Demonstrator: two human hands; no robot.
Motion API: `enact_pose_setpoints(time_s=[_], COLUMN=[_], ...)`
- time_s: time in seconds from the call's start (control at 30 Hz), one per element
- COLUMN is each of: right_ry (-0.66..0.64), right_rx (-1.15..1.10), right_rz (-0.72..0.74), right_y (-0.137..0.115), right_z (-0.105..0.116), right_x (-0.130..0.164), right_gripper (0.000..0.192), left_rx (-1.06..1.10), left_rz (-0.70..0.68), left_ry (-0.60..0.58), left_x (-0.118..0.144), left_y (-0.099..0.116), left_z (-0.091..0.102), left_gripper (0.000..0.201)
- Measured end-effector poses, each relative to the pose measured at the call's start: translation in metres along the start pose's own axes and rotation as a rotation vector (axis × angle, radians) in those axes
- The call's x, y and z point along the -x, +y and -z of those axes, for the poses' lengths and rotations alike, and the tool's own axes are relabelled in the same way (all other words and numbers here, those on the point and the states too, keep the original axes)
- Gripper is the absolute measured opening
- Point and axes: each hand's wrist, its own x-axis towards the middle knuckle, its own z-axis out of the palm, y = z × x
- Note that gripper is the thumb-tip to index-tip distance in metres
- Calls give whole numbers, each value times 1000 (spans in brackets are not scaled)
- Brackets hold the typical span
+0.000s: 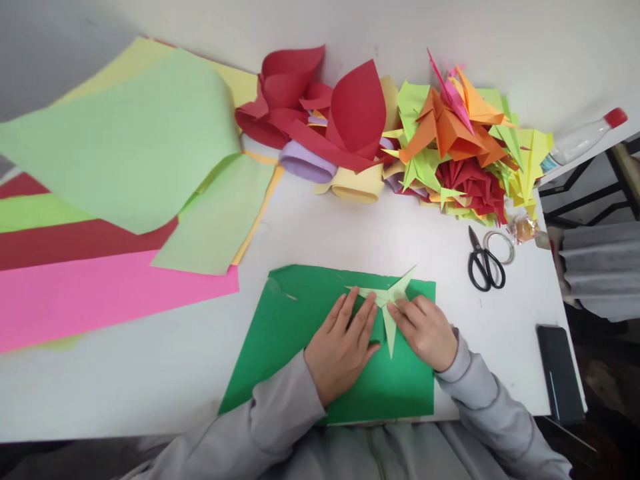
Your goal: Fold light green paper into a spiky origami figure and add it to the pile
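Both hands press a pale green fold (386, 303) flat on the dark green sheet (300, 333) at the near edge of the desk (150, 373). The left hand (343, 347) lies spread, fingers flat, pinning it; the right hand (425, 330) pinches a flap at its centre. To crease well, I judge, line up the edges first, then run a fingertip outward. Right of the sheet lie scissors (484, 263) and a phone (559, 373). No writing is readable.
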Motion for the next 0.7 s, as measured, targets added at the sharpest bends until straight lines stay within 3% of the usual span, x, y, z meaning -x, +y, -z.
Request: enact_pose_setpoints(time_s=[0.33, 0.53, 0.7], right_ry=[-18, -7, 2], right_rx=[-41, -25, -38], right_rz=[-12, -17, -10], right_y=[1, 0, 1], right_z=[1, 1, 1], right_x=[1, 1, 0], right_gripper=[25, 21, 21], left_rx=[15, -1, -39], left_rz=[64, 60, 42], left_ry=[50, 21, 73], left_x=[0, -2, -1], left_y=[1, -2, -4], left_z=[-1, 4, 4], left_gripper=[55, 56, 59])
